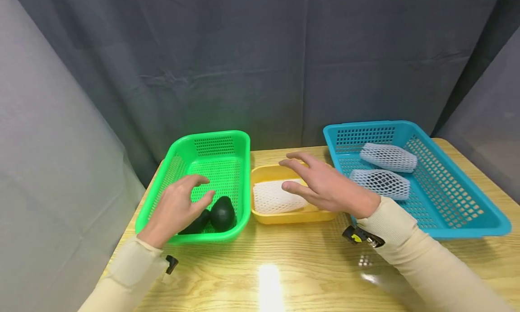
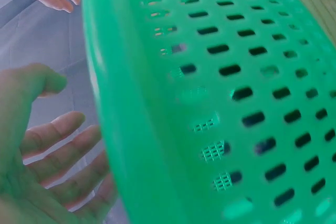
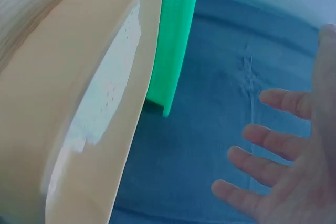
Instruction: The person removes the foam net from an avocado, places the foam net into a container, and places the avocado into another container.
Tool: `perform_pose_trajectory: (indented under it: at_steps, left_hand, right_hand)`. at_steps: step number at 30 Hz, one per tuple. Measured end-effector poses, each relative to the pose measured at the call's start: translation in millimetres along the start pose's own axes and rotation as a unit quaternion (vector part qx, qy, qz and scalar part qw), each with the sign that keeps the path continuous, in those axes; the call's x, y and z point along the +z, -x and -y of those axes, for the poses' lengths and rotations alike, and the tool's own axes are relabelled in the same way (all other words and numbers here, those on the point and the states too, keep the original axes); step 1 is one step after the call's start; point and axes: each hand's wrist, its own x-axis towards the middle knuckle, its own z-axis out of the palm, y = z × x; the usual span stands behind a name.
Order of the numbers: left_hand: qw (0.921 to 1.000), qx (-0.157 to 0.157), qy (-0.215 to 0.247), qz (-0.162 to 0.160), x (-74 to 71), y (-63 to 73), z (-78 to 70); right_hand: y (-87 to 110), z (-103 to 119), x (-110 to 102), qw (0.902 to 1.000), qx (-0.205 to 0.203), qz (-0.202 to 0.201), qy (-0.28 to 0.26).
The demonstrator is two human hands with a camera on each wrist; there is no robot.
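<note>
My left hand [image 1: 174, 208] hovers above the near left part of a green basket [image 1: 246, 185], thumb and fingers spread and holding nothing. Below it lie two dark, egg-shaped fruits like avocados; the right one [image 1: 222, 214] shows whole, while the hand partly covers the left one [image 1: 197, 224]. Over a yellow tray [image 1: 294, 218] is my right hand [image 1: 325, 185], its fingers spread and likewise without anything in them. White foam net sleeves [image 1: 276, 198] lie flat in that tray, partly hidden by the hand. In the right wrist view the right fingers [image 3: 268, 140] are apart from the tray.
To the right stands a blue basket [image 1: 459, 233] holding two filled white foam nets, one behind [image 1: 388, 157] and one nearer [image 1: 379, 183]. All three containers sit on a wooden table [image 1: 227, 276]. Grey cloth [image 1: 260, 77] hangs behind and at both sides.
</note>
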Motion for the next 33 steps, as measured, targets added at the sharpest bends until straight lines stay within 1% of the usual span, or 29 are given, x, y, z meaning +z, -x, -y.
perform_pose_trajectory:
  at_steps: [2,9,17,24,30,33]
  left_hand:
    - [1.0,0.003,0.003,0.001,1.3,-1.0,-1.8]
    - [0.9998,0.01,0.016,0.005,5.4,-3.4,-9.2]
    - [0.9995,0.014,0.026,0.006,10.4,-4.8,-15.7]
    - [0.999,0.029,0.033,0.004,14.9,-6.7,-23.0]
    - [0.9986,0.035,0.038,0.006,18.5,-7.8,-29.4]
    - [0.9983,0.042,0.04,0.002,20.2,-7.9,-32.5]
  right_hand:
    - [2.7,-3.7,-2.1,1.0,0.003,-0.003,0.007]
    - [10.6,-8.6,-10.8,0.9995,0.021,0.012,0.02]
    - [13.2,-9.6,-24.2,0.9994,0.015,0.012,0.028]
    - [16.8,-14.4,-35.7,0.9987,0.001,0.001,0.05]
    - [23.7,-18.2,-47.5,0.9975,0.031,0.02,0.061]
    - [25.0,-21.9,-53.4,0.9974,0.033,0.028,0.057]
